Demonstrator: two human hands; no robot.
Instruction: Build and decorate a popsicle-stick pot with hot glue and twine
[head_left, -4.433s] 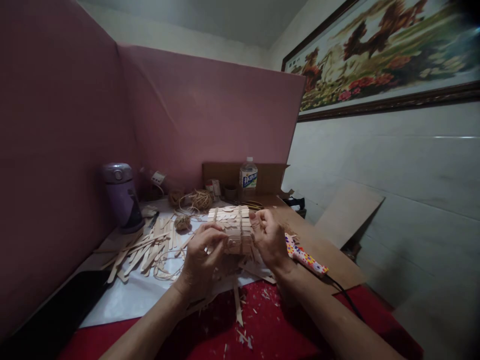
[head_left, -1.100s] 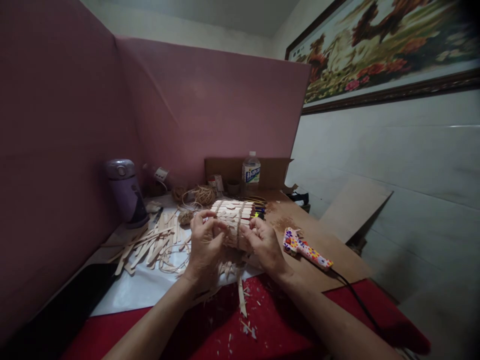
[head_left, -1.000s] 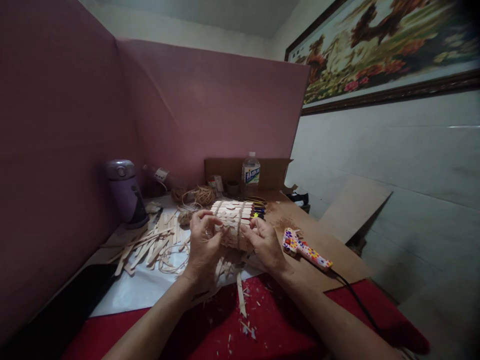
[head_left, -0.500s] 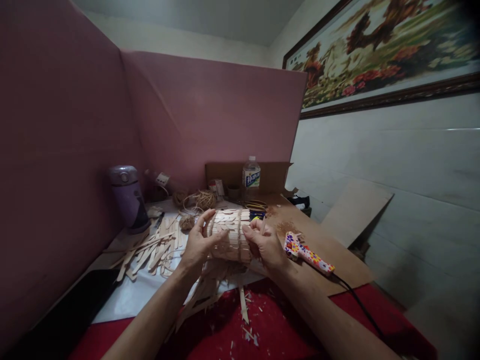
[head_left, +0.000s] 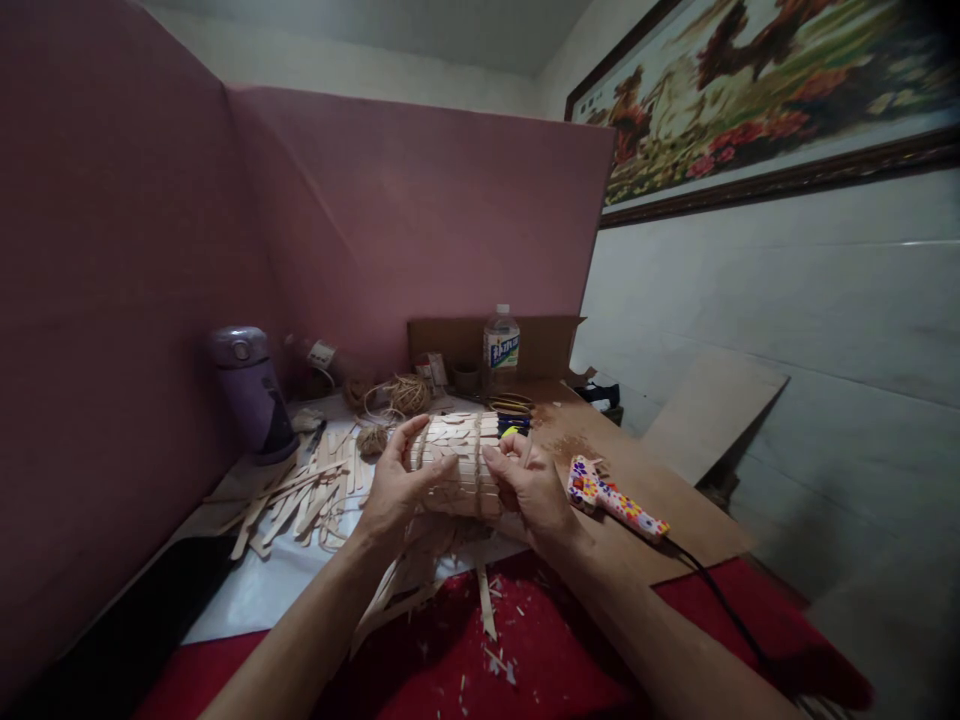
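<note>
A pale cylinder of wooden sticks, bound by two bands of twine, lies on its side between my hands above the table's front part. My left hand is wrapped round its left end, thumb across the front. At the right end, my right hand pinches at the rim near the right twine band, and a thin stick shows at its fingers. Beneath the cylinder are more flat sticks, partly hidden by my hands.
Loose sticks cover white paper at left, near a purple flask. Twine balls, a bottle and scissors stand or lie behind. A flowered glue gun with a black cord lies on cardboard at right.
The view has shifted slightly. Both hands keep nearly the same hold on the cylinder, which looks turned very slightly.
</note>
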